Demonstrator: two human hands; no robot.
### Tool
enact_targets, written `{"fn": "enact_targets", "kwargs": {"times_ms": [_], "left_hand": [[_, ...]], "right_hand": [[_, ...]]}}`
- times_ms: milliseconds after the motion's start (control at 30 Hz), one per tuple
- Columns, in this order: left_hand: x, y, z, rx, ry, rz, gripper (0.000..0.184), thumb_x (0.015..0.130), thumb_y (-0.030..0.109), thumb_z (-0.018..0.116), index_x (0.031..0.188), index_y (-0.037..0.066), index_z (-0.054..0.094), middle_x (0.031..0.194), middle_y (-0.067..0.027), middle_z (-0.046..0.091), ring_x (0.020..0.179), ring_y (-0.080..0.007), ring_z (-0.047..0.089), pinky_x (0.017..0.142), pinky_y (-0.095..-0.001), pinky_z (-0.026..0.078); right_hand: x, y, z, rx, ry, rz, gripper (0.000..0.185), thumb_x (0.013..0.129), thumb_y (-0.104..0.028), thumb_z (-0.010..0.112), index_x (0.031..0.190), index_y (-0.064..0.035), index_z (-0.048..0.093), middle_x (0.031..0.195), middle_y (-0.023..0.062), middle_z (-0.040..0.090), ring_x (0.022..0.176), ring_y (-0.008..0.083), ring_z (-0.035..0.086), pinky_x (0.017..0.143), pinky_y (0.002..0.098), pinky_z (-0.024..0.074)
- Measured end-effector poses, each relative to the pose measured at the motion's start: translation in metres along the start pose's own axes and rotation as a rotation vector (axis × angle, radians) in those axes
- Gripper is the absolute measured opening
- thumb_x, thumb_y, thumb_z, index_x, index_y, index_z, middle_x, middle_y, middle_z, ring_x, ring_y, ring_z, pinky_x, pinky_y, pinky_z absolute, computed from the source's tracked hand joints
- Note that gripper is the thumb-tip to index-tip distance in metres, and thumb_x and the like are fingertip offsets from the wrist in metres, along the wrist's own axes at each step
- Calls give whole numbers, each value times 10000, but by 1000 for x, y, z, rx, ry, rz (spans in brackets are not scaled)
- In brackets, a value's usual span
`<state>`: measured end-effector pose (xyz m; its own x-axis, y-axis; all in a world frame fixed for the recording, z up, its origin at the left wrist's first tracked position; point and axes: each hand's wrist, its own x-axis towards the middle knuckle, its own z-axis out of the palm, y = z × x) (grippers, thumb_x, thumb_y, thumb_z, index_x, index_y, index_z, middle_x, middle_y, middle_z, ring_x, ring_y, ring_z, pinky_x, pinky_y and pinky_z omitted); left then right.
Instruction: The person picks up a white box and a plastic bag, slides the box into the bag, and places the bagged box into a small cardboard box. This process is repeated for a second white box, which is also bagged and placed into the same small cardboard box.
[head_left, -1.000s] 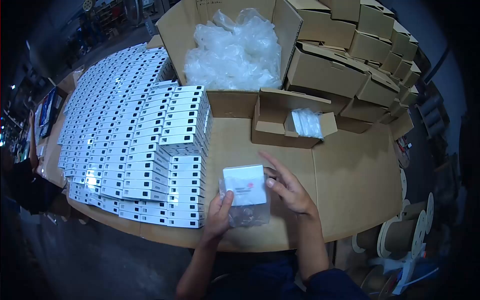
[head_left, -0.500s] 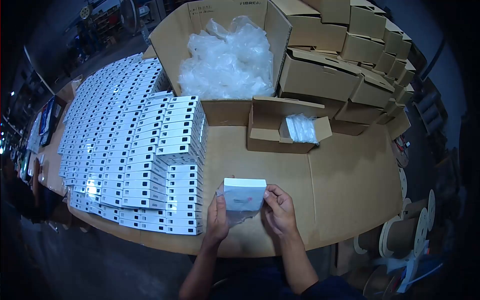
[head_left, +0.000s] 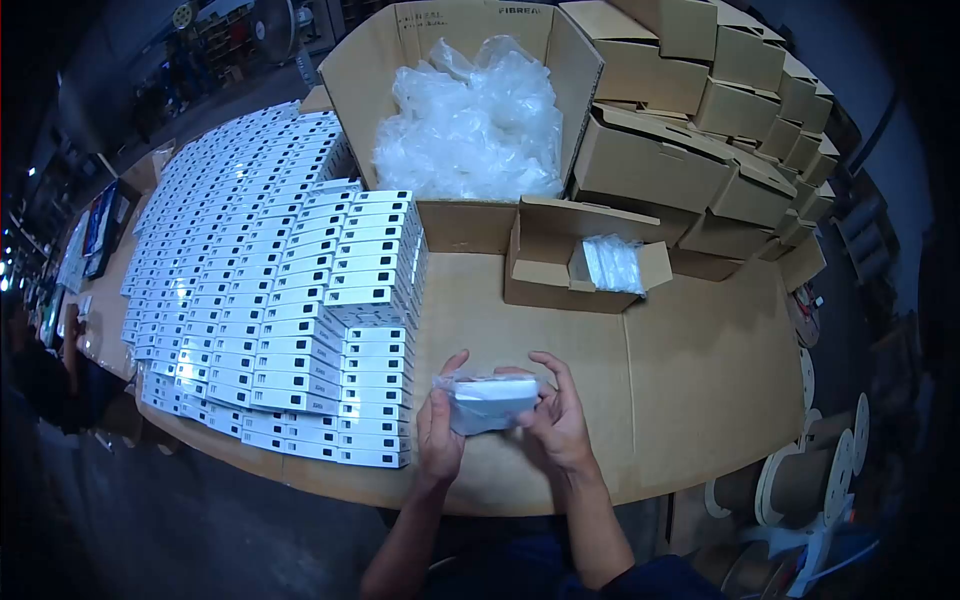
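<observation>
Between my two hands is a flat white box (head_left: 492,392) in a clear plastic bag, held over the cardboard-covered table. My left hand (head_left: 440,436) grips its left end, thumb on the near side and fingers behind. At the right end, my right hand (head_left: 562,422) pinches the bagged box with the thumb near the lower corner, while its index finger reaches up. The bag film is crumpled around the box, and parts of the fingers are hidden behind it.
Many stacked white boxes (head_left: 290,330) fill the table's left side. A large carton (head_left: 343,75) of clear plastic bags (head_left: 470,125) stands behind. An open carton (head_left: 560,292) holds bagged items (head_left: 612,264). Brown cartons (head_left: 655,165) are piled right; cable spools (head_left: 810,480) stand beyond the edge.
The white box has tipped from showing its broad printed face to a flatter, edge-on angle. Plastic now covers its upper end too. My right hand's fingers have spread and shifted along the bag.
</observation>
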<state>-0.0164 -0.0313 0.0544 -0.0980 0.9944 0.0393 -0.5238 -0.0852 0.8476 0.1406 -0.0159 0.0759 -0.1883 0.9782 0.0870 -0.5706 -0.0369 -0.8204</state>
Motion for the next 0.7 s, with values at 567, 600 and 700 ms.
{"fn": "enact_targets", "kwargs": {"times_ms": [567, 600, 700], "left_hand": [[6, 28, 2, 496, -178, 99, 501, 1143, 266, 294, 1355, -76, 593, 1278, -136, 637, 1195, -207, 596, 1063, -324, 437], [5, 21, -1, 395, -157, 67, 504, 1146, 269, 286, 1367, -84, 570, 1288, -152, 632, 1192, -210, 600, 1073, -334, 437], [2, 6, 0, 4, -50, 14, 516, 1150, 285, 277, 1390, -94, 533, 1294, -169, 625, 1200, -209, 595, 1073, -348, 444]], "right_hand": [[7, -45, -14, -435, -66, 31, 268, 1016, -137, 654, 1178, 62, 731, 1280, 216, 699, 1187, 231, 656, 1053, 350, 492], [9, -44, -17, -402, -97, 29, 290, 1016, -143, 657, 1214, 62, 716, 1284, 220, 696, 1192, 230, 653, 1055, 351, 491], [9, -36, -13, -315, -30, 91, 433, 989, -179, 707, 1346, 53, 628, 1271, 206, 698, 1187, 221, 649, 1049, 343, 490]]}}
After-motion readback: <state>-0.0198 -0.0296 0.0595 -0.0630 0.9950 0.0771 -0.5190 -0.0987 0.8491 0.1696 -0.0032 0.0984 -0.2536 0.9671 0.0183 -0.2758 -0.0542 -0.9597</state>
